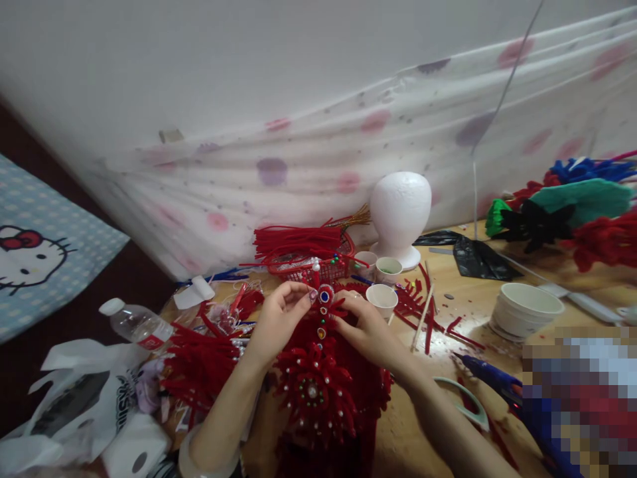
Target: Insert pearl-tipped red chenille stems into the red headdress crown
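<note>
A red chenille-stem ornament (343, 398) is in front of me, with a pearl-studded flower (312, 392) low on it. Up its middle runs a column of set gems, a blue gem (325, 297) near the top and white pearls (316, 264) above. My left hand (279, 322) is closed in a pinch on a small pale gem (313, 296), right beside the column's upper left edge. From the right, my right hand (365, 325) grips the ornament next to the gems, fingers bent; some fingertips are partly hidden among the red stems.
A white foam head (401, 212) stands behind, near a red basket (331, 270) of red stems and several paper cups (381, 299). At right are a blue glue gun (490, 375) and a tape roll (480, 418). A plastic bottle (134, 322) and bag (74, 392) lie left.
</note>
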A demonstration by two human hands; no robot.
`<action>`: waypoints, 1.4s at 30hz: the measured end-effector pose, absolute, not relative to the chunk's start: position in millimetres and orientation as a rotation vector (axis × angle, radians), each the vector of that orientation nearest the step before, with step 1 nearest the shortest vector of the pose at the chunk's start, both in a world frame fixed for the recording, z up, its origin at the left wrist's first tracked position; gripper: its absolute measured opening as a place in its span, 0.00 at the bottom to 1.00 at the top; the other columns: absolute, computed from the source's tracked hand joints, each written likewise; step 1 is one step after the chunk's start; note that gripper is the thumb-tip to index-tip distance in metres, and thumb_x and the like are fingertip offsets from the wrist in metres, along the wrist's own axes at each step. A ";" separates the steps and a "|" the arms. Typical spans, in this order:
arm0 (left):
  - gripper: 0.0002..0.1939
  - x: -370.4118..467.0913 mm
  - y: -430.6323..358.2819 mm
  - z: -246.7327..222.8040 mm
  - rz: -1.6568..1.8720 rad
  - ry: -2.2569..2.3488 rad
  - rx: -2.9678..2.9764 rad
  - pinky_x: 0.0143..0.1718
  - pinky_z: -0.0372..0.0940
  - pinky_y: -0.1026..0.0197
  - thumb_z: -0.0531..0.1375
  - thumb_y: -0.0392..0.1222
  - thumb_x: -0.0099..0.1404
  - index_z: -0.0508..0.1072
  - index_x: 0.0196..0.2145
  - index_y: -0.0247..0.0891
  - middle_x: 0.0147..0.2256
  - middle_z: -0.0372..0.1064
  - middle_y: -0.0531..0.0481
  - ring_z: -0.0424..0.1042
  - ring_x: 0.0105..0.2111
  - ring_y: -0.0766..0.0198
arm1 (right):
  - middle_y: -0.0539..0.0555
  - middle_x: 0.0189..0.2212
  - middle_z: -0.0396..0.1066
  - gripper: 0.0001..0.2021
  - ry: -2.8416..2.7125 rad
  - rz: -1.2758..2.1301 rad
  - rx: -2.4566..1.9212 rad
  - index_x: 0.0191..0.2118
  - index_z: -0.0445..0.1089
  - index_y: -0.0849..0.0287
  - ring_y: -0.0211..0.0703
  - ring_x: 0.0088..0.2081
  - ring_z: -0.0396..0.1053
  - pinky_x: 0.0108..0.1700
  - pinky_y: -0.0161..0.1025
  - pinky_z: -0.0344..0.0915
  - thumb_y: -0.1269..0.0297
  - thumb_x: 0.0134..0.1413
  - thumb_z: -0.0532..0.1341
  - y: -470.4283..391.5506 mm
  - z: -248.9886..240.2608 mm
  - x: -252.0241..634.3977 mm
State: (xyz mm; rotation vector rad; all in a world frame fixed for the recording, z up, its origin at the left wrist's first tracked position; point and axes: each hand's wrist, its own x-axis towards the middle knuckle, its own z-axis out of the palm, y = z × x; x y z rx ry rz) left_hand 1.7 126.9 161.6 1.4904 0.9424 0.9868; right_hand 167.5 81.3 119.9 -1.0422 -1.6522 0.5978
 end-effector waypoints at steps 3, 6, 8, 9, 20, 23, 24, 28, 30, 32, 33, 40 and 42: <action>0.18 0.0 125.3 159.9 0.993 0.948 1.489 0.33 0.64 0.65 0.67 0.52 0.54 0.73 0.35 0.35 0.32 0.73 0.52 0.69 0.28 0.68 | 0.53 0.34 0.73 0.06 -1.620 0.608 -1.076 0.32 0.71 0.57 0.45 0.39 0.67 0.45 0.44 0.61 0.72 0.53 0.57 81.6 120.8 165.7; 0.17 -1.4 126.5 155.8 0.971 0.890 1.412 0.32 0.63 0.67 0.66 0.54 0.55 0.74 0.32 0.35 0.29 0.73 0.52 0.68 0.27 0.69 | 0.53 0.35 0.73 0.07 -1.521 0.679 -1.122 0.32 0.70 0.57 0.46 0.40 0.68 0.46 0.44 0.61 0.73 0.49 0.57 83.0 118.3 164.7; 0.18 -1.8 129.0 153.3 0.968 0.853 1.332 0.32 0.63 0.67 0.67 0.55 0.54 0.74 0.31 0.36 0.28 0.73 0.52 0.69 0.28 0.68 | 0.53 0.36 0.73 0.07 -1.452 0.760 -1.115 0.32 0.70 0.57 0.46 0.41 0.68 0.48 0.43 0.61 0.72 0.47 0.56 83.5 116.2 165.0; 0.19 -1.9 130.7 152.3 0.967 0.846 1.308 0.33 0.64 0.66 0.67 0.56 0.53 0.74 0.30 0.36 0.27 0.73 0.52 0.70 0.28 0.67 | 0.52 0.35 0.73 0.07 -1.424 0.797 -1.106 0.32 0.70 0.58 0.45 0.41 0.68 0.47 0.42 0.61 0.71 0.46 0.56 83.3 115.3 165.5; 0.21 3.1 153.8 152.8 0.750 0.840 1.395 0.26 0.61 0.68 0.72 0.51 0.47 0.78 0.35 0.34 0.25 0.74 0.51 0.68 0.23 0.69 | 0.50 0.29 0.72 0.03 -1.423 0.785 -1.073 0.28 0.69 0.57 0.42 0.34 0.68 0.39 0.38 0.63 0.67 0.48 0.58 76.3 112.7 173.7; 0.21 2.6 159.3 152.9 0.653 0.816 1.432 0.21 0.57 0.68 0.71 0.53 0.48 0.79 0.33 0.33 0.24 0.73 0.50 0.63 0.20 0.71 | 0.51 0.31 0.73 0.03 -1.455 0.739 -1.066 0.29 0.70 0.57 0.43 0.36 0.68 0.42 0.40 0.64 0.68 0.49 0.58 76.8 113.1 174.5; 0.21 1.8 161.5 152.4 0.629 0.807 1.438 0.21 0.56 0.69 0.71 0.54 0.47 0.79 0.32 0.33 0.24 0.73 0.50 0.62 0.19 0.72 | 0.52 0.32 0.73 0.04 -1.477 0.711 -1.059 0.30 0.70 0.57 0.43 0.36 0.68 0.42 0.41 0.63 0.69 0.50 0.58 76.8 113.2 174.4; 0.21 -1.6 166.7 148.9 0.604 0.775 1.468 0.23 0.58 0.69 0.72 0.53 0.46 0.80 0.34 0.35 0.24 0.72 0.52 0.64 0.21 0.72 | 0.54 0.35 0.73 0.05 -1.583 0.571 -1.036 0.32 0.70 0.57 0.44 0.39 0.68 0.45 0.43 0.63 0.70 0.56 0.57 75.4 112.4 172.1; 0.20 -3.0 164.3 148.3 0.631 0.758 1.499 0.33 0.64 0.67 0.73 0.49 0.46 0.79 0.35 0.36 0.30 0.75 0.51 0.70 0.29 0.69 | 0.55 0.38 0.72 0.06 -1.589 0.532 -1.041 0.33 0.70 0.57 0.45 0.41 0.68 0.46 0.44 0.63 0.70 0.57 0.56 74.7 112.0 170.8; 0.19 -4.5 158.6 148.9 0.652 0.743 1.536 0.44 0.65 0.64 0.73 0.45 0.46 0.79 0.37 0.37 0.37 0.76 0.50 0.72 0.38 0.64 | 0.55 0.37 0.73 0.06 -1.569 0.516 -1.042 0.33 0.70 0.57 0.45 0.40 0.69 0.45 0.43 0.63 0.72 0.56 0.56 74.9 112.3 170.5; 0.19 -5.5 155.2 149.3 0.652 0.742 1.555 0.47 0.64 0.62 0.72 0.45 0.47 0.79 0.38 0.38 0.39 0.76 0.49 0.72 0.41 0.62 | 0.54 0.36 0.73 0.07 -1.567 0.515 -1.033 0.32 0.70 0.57 0.44 0.39 0.68 0.44 0.43 0.63 0.72 0.55 0.56 75.5 112.8 171.0; 0.13 -14.7 141.6 141.6 0.658 0.797 1.789 0.55 0.61 0.52 0.64 0.43 0.58 0.78 0.41 0.37 0.45 0.75 0.44 0.70 0.49 0.53 | 0.53 0.33 0.71 0.06 -1.640 0.464 -0.988 0.32 0.69 0.56 0.45 0.38 0.65 0.42 0.43 0.61 0.72 0.55 0.56 81.3 108.5 177.1; 0.13 -15.7 141.9 135.3 0.698 0.791 1.824 0.56 0.60 0.53 0.63 0.43 0.59 0.78 0.42 0.38 0.45 0.75 0.45 0.70 0.50 0.54 | 0.53 0.33 0.70 0.07 -1.623 0.406 -1.000 0.33 0.68 0.56 0.46 0.39 0.63 0.43 0.44 0.60 0.75 0.54 0.55 80.8 105.9 174.9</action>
